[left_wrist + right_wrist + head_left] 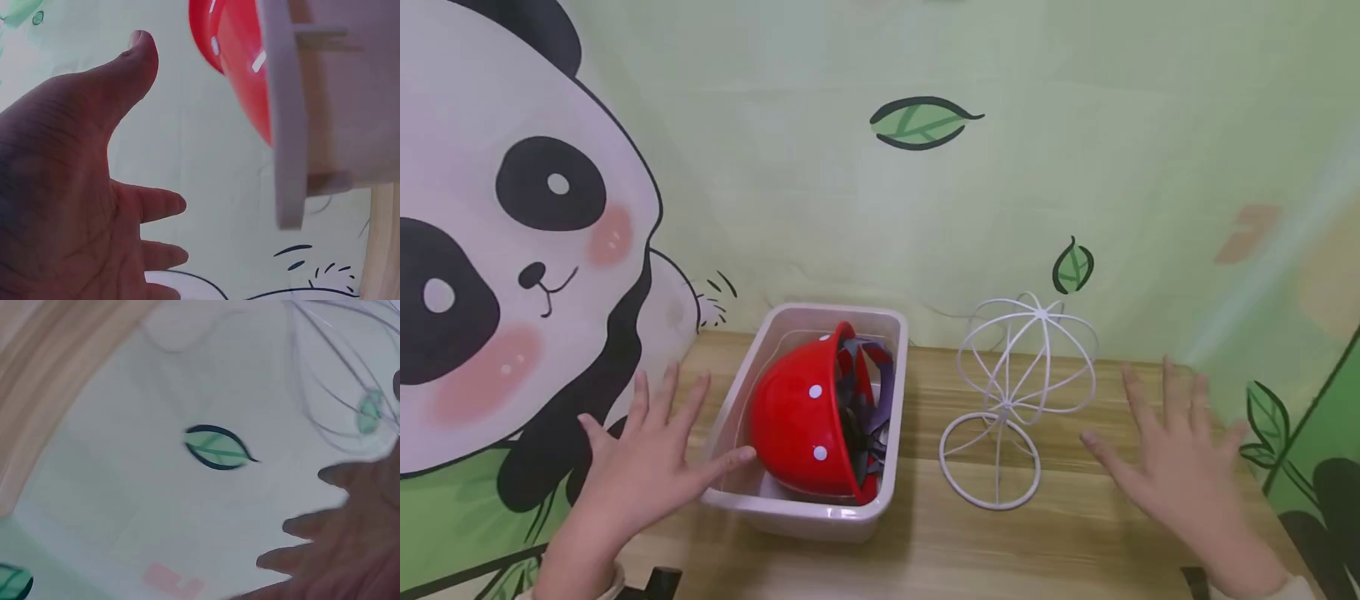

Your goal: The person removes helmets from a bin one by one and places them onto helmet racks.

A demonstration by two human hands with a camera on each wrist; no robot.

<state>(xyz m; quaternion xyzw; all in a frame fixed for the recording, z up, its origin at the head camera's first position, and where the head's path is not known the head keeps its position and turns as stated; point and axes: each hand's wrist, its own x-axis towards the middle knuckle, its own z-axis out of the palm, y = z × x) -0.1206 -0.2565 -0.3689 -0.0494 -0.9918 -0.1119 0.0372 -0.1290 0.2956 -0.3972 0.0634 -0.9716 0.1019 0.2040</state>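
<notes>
A red helmet with white dots lies on its side in a pale plastic bin, its opening turned to the right. Dark straps and padding show inside it. My left hand is spread wide at the bin's left side, its thumb tip overlapping the rim in the head view. To the right of the bin stands a white wire stand with a round cage top and a ring base. Farther right, my right hand is held with fingers spread apart, holding nothing.
Everything stands on a wood-grain table. Behind it hangs a pale green backdrop with printed leaves, and a large printed panda fills the left side. A thin cord runs along the table's back.
</notes>
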